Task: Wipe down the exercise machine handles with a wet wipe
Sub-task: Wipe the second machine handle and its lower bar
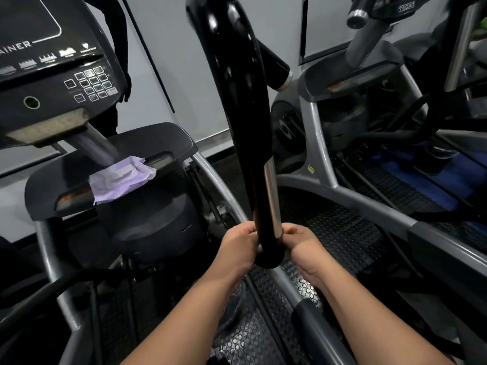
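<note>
Hands meet low on the black handle [238, 106] of the exercise machine, the left hand [238, 248] on one side and the right hand [303, 248] on the other, fingers curled in toward the bar near its rounded lower end. Whether a wet wipe sits under those fingers I cannot tell; none shows between them. The handle rises from the grip, glossy and curved, with a bare metal strip [271, 196] just above the fingers. It looks rigid and fixed to the frame, so it should take firm rubbing without flexing, though the glossy coat is probably slick once wet; a wrap-around hold that slides upward from the present grip seems the sensible way to cover it. A wipe itself would be light, limp and easily bunched, best kept flat under the palm.

Up and left of the grip, well apart from it, a purple wipes pack [121, 177] lies on the dark shelf [158, 138] of the machine, below the console [52, 75]. Lettering on the console reads "AINER", cut off at the frame edge. Far above and right of the grip, the neighbouring machine [369, 75] carries a mark that looks like "750AT"
</note>
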Demonstrator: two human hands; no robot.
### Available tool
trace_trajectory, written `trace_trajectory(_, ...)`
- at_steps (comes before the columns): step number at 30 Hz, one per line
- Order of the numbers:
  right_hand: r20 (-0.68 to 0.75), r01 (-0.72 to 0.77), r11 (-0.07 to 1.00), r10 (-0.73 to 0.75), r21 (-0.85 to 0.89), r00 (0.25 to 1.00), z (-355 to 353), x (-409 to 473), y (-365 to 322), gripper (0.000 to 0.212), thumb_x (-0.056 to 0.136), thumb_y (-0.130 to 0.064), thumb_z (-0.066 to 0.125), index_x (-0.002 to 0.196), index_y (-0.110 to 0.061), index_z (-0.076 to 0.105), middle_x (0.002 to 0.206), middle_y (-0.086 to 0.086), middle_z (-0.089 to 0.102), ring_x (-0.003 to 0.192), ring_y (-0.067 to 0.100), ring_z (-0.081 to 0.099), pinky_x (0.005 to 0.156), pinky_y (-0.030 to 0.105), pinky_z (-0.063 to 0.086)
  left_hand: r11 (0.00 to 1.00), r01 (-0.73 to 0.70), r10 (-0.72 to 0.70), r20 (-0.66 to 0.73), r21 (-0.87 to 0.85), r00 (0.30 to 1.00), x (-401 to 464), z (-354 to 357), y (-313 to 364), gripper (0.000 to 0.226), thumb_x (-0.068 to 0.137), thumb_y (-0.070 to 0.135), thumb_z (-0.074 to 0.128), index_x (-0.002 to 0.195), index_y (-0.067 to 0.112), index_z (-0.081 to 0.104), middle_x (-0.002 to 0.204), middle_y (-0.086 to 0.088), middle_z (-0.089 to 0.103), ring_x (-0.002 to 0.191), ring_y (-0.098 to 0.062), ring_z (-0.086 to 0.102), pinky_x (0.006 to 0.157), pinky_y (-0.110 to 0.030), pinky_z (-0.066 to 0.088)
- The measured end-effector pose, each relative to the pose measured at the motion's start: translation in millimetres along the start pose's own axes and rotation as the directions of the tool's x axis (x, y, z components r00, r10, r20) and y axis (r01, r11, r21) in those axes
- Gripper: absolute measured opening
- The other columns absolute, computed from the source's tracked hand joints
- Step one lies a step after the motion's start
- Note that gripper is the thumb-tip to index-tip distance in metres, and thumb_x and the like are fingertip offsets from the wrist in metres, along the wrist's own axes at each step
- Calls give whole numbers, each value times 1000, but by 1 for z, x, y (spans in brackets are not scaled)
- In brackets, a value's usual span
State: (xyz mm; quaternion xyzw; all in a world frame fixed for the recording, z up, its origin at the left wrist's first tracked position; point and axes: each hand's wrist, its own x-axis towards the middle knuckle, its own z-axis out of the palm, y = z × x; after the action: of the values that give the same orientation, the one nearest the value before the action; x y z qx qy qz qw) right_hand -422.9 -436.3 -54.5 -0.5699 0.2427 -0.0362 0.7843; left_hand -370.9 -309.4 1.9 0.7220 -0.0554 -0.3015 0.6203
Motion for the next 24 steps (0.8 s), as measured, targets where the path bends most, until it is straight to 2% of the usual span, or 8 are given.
trace_trajectory(2, -4, 19, 999, -19, 27, 1000, 1, -2, -4, 6, 81, 7, 63, 85, 5, 67, 73, 26, 63, 62, 24, 56, 52, 25, 45, 1000, 14, -14, 23, 11, 1000, 2, 0, -2, 15, 85, 0, 66, 76, 7, 76, 64, -7, 61, 62, -20, 52, 59, -30, 41)
trace_trajectory(5, -51, 6, 999, -4, 39, 999, -7, -1, 0, 37, 80, 15, 49, 70, -14, 70, 73, 19, 55, 58, 21, 45, 52, 29, 35, 999, 22, -25, 92, 25, 995, 0, -3, -5, 4, 79, 7, 74, 78, 9, 77, 70, -9, 64, 65, -19, 54, 61, -29, 43)
trace_trajectory(8, -78, 21, 990, -10, 139, 997, -14, -10, -2, 45, 81, 19, 39, 66, -10, 71, 68, 17, 60, 58, 17, 52, 56, 28, 39, 999, 24, -30, 132, 47, 991, 0, -8, -7, 19, 77, 5, 74, 95, -2, 77, 84, -14, 75, 71, -17, 62, 65, -26, 47)
trace_trajectory(11, -122, 42, 982, -19, 186, 992, -17, -19, 3, 39, 86, 19, 36, 78, -1, 69, 73, 14, 69, 67, 19, 61, 67, 32, 47, 998, -24, 13, 184, 56, 983, -1, -9, -9, 26, 74, 5, 65, 96, -2, 77, 98, -25, 76, 81, -22, 66, 67, -22, 47)
trace_trajectory(15, -142, -19, 998, 27, 54, 990, -9, -28, 19, 37, 87, 17, 40, 83, -6, 68, 70, 2, 69, 70, 16, 59, 63, 28, 44, 996, 16, -25, 111, 82, 993, 0, -7, -21, 23, 75, 4, 64, 94, -3, 75, 99, -36, 70, 88, -36, 66, 80, -39, 50)
trace_trajectory(17, -142, -37, 999, 35, -10, 989, -5, -30, 22, 36, 85, 17, 41, 85, -7, 68, 65, -3, 65, 65, 11, 55, 60, 26, 42, 996, 6, -11, 61, 88, 998, 2, -7, -18, 28, 68, 6, 69, 91, -8, 71, 89, -35, 71, 79, -40, 69, 72, -41, 56)
trace_trajectory(21, -162, -41, 999, 38, -14, 986, -2, -34, 20, 32, 86, 15, 43, 91, -5, 67, 69, 0, 65, 62, 9, 53, 59, 26, 40, 998, -46, 46, 22, -31, 999, 1, -10, -14, 24, 73, -7, 64, 96, -11, 66, 85, -38, 68, 67, -35, 67, 64, -36, 54)
trace_trajectory(24, -193, -42, 999, 38, -18, 980, 1, -34, 21, 30, 88, 12, 46, 97, -8, 67, 77, 1, 70, 68, 11, 58, 63, 27, 43, 1000, 11, -10, -39, 26, 999, -5, -9, -30, 30, 77, -16, 57, 94, 3, 73, 84, -25, 73, 70, -22, 64, 65, -31, 51)
